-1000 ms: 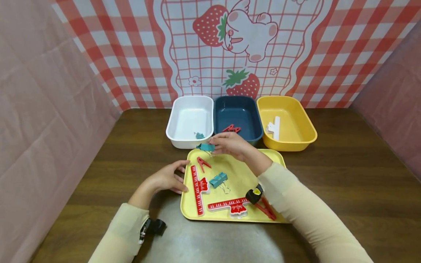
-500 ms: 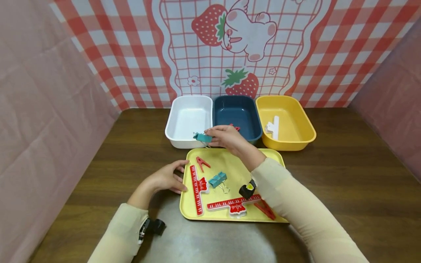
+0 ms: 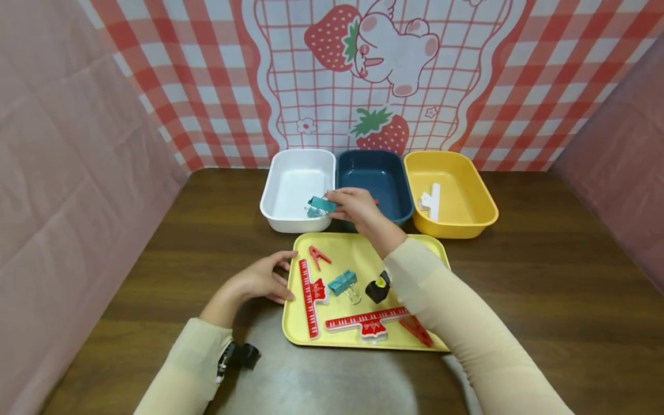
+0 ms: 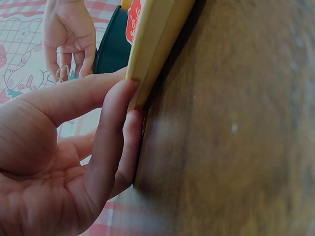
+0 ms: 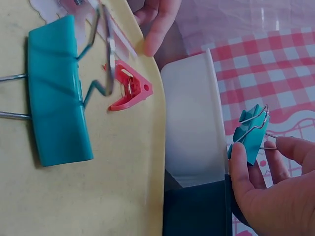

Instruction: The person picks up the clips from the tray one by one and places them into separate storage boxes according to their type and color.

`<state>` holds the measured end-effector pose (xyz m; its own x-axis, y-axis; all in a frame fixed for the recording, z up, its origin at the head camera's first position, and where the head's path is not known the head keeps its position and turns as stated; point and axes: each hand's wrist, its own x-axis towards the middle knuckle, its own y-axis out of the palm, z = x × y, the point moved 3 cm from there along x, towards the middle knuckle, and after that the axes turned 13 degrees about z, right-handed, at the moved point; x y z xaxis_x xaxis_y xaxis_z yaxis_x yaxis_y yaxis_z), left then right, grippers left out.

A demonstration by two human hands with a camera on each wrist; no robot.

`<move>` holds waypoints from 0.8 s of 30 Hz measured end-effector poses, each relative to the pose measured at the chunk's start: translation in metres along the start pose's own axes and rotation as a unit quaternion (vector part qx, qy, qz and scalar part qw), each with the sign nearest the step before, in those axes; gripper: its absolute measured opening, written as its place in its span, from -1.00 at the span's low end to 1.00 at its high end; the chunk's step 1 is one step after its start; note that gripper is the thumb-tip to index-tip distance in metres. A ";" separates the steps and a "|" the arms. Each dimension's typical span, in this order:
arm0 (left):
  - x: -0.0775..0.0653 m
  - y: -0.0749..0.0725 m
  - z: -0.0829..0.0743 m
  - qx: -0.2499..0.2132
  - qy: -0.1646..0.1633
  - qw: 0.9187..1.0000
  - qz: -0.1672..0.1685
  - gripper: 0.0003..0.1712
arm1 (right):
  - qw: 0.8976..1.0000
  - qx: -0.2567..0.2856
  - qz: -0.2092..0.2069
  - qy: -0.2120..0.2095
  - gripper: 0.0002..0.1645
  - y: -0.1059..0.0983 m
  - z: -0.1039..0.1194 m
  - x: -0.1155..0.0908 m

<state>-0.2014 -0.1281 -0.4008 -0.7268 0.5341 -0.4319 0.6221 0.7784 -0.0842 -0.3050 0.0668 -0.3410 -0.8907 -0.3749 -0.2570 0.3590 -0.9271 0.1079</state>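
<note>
My right hand (image 3: 358,208) pinches a teal binder clip (image 3: 322,204), seen side-on in the right wrist view. It is over the front right part of the white bin (image 3: 287,223), where another teal binder clip (image 3: 313,212) lies. My left hand (image 3: 261,280) touches the left rim of the yellow tray (image 3: 358,246) with its fingertips, thumb and fingers spread along the edge. On the tray lie a larger teal binder clip (image 3: 342,283), a red A-shaped clip (image 3: 320,257), two red-and-white ruler clips (image 3: 310,300) and a red clip (image 3: 417,332) near the right forearm.
Right of the white bin stand a dark blue bin (image 3: 410,207), with a red clip mostly hidden by my hand, and a yellow bin (image 3: 469,229) holding a white clip (image 3: 430,200). A checked cloth (image 3: 207,104) hangs directly behind the bins.
My right hand has carried the teal binder clip forward from above the tray's back edge to over the white bin. The left hand stays at the tray's rim.
</note>
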 end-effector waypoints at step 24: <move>0.001 0.000 0.000 0.006 -0.004 1.000 -0.005 0.01 | 0.997 -0.013 -0.061 0.037 -0.63 0.007 0.008 0.020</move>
<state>-0.2019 -0.1277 -0.4015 -0.7306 0.5230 -0.4389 0.6181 0.7798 -0.0996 -0.3227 0.0532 -0.3375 -0.9058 -0.2567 -0.3370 0.2562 -0.9655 0.0469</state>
